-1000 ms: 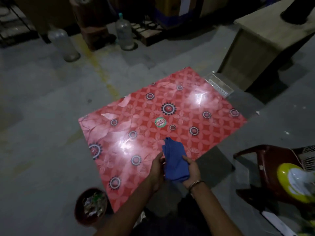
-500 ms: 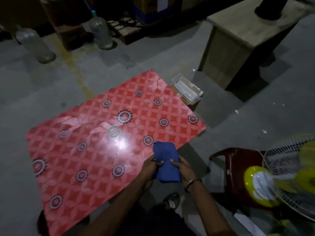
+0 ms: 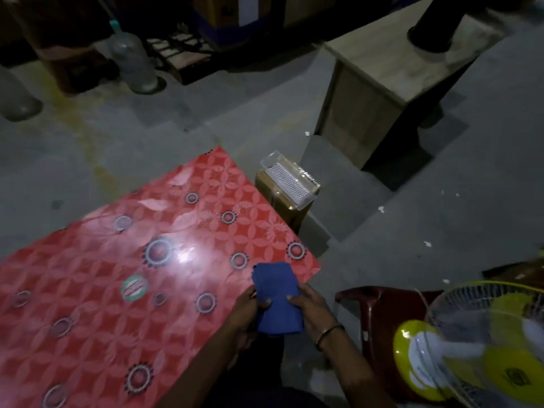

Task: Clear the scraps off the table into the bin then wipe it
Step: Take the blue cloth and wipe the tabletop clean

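Both hands, left hand (image 3: 245, 304) and right hand (image 3: 312, 304), grip the folded blue cloth (image 3: 276, 298) at the tabletop (image 3: 88, 275) near-right edge. Risk: cloth unfolds mid-wipe, or wiping misses far corner; glare could hide scraps

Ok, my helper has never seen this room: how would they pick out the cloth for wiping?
Find the red patterned table. At its near right edge, the left hand and right hand hold a folded cloth. It is the only plain blue thing there.
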